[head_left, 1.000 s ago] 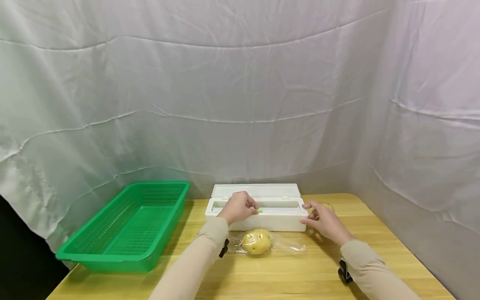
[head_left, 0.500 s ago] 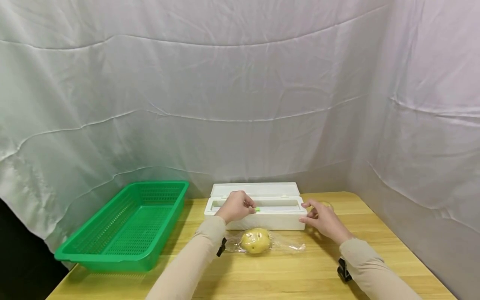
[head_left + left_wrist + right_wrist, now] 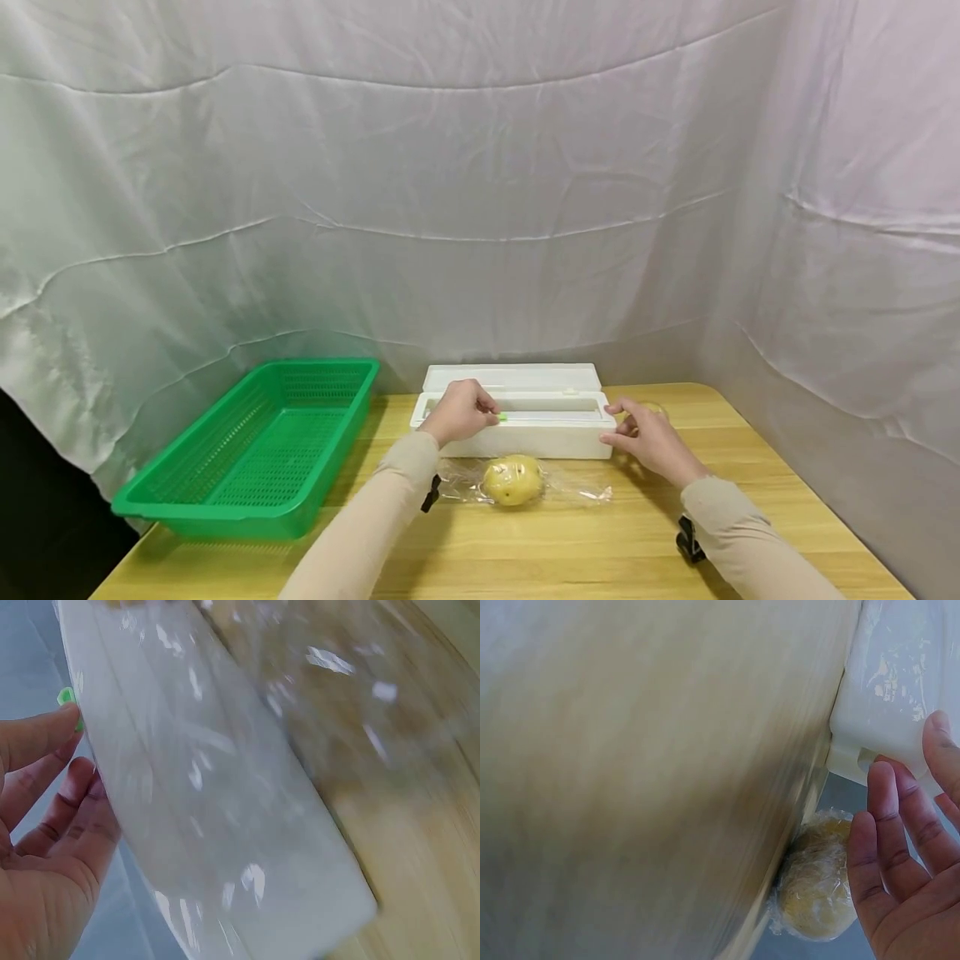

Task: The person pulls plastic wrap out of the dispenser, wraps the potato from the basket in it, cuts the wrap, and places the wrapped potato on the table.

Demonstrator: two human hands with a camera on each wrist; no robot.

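Note:
A white cling film box [image 3: 536,442] lies on the table with its lid [image 3: 517,377] raised behind it. My left hand [image 3: 461,411] pinches the small green slide cutter [image 3: 503,417] on the box's front top edge, left of the middle. At the right end, my right hand [image 3: 651,440] grips the box's corner between thumb and fingers. Clear film [image 3: 195,750] hangs over the box front in the left wrist view. In front of the box, a yellow potato-like thing [image 3: 512,481] rests on the film. A second yellow one, wrapped [image 3: 817,881], sits behind the right hand.
A green perforated plastic basket [image 3: 300,508] stands at the left of the wooden table [image 3: 570,554]. Grey cloth [image 3: 480,183] hangs behind the table and along its sides.
My left hand has slid leftward along the box edge with the green slide cutter. The right hand has kept its place at the box's right end.

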